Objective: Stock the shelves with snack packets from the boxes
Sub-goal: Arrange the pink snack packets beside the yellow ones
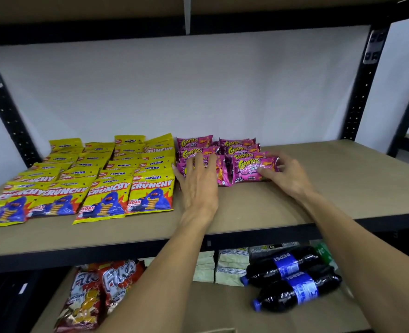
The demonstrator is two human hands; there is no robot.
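forearms (150, 272) over pepsi bottles (285, 265); left grip (198, 186) flat on pink packets (194, 143), right grip (290, 175) around front packet (249, 169)

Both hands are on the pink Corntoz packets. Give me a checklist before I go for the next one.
1. Left hand flat on the left Corntoz row: ok.
2. Right hand fingers curled on the front right Corntoz packet: ok.
3. Front edges of both pink rows lined up: cannot tell, hands cover them.
4. Bare shelf board right of the pink rows: ok.
5. Left thumb clear of the yellow Monster packets: cannot tell.
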